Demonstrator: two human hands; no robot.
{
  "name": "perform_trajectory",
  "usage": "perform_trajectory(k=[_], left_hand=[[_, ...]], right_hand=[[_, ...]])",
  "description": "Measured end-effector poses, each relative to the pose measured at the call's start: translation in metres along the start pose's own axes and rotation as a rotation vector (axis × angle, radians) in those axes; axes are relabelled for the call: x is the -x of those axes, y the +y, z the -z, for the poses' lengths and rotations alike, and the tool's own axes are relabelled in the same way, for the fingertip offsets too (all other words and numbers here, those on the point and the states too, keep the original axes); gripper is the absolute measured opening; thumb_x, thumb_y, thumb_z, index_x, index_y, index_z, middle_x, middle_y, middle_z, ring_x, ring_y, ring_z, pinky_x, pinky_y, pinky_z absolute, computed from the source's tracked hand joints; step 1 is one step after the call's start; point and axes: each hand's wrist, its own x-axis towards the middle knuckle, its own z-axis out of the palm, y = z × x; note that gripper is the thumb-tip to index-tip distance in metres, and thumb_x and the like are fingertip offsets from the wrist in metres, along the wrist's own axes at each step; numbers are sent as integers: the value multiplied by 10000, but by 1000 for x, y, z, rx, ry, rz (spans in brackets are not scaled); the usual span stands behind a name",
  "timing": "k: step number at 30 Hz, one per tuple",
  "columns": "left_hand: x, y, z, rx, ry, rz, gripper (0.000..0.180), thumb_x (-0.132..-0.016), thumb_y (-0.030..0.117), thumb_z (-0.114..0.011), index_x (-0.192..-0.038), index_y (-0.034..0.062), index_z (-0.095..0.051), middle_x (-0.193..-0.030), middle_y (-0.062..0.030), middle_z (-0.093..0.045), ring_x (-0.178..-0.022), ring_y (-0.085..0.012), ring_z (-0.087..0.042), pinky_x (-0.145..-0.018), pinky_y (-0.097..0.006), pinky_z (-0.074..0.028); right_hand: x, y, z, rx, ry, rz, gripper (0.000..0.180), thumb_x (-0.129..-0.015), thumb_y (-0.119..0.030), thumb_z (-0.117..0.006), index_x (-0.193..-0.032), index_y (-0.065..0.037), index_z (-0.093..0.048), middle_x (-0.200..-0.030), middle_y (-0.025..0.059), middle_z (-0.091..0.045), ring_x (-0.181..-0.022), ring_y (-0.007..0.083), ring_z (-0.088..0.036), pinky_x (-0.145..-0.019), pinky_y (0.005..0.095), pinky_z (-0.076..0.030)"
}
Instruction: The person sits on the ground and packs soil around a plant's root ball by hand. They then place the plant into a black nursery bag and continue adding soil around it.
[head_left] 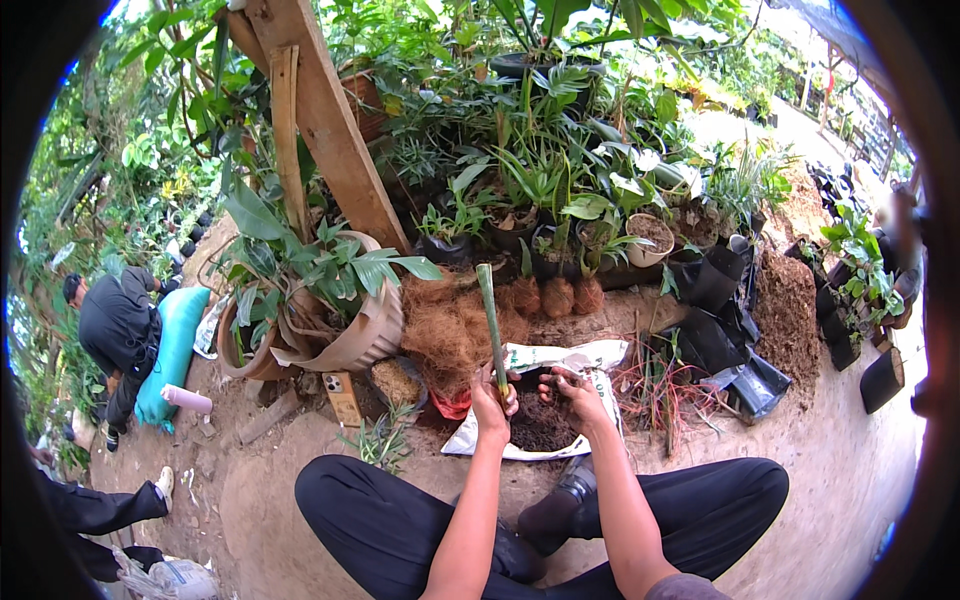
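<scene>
My left hand (491, 404) is closed round the lower end of a thick green stem cutting (491, 320), which stands nearly upright and leans slightly left at its cut top. To its right, my right hand (577, 398) is curled, its fingers dirty with soil; what they hold, if anything, cannot be made out. Both hands are over dark potting soil (540, 430) lying in an opened white sack (594, 356) in front of my crossed legs. Brown coconut fibre (440, 325) is heaped just beyond my left hand.
Large pots (385, 320) with leafy plants stand at left, near a phone (342, 398) and wooden post (330, 120). Reddish plant stems (665, 395), black grow bags (715, 280) and a soil heap (785, 325) lie right. A person (120, 325) bends beside a turquoise sack (172, 350).
</scene>
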Motion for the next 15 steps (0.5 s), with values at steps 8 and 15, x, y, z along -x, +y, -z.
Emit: perform_trajectory(k=[8,15], left_hand=[[0,-2,-1,-39,-3,-19,556,-1001,501,-328,-1348,111,-518,-848,-34,-573,-490,-61,-393,-381,-198,-276],[1,0,-1,-34,24,-16,516,-1011,466,-347,-1332,108,-534,-829,-29,-570,-487,-58,-395,-380,-196,-277]], right_hand=[[-8,10,7,303,62,28,312,-1041,-238,-450,-1159,24,-573,-860,94,-649,-694,151,-621,-603,260,-507],[-4,13,-7,346,156,32,330,-1038,-298,-456,-1111,-12,-603,-754,54,-617,-617,139,-583,-534,263,-449]])
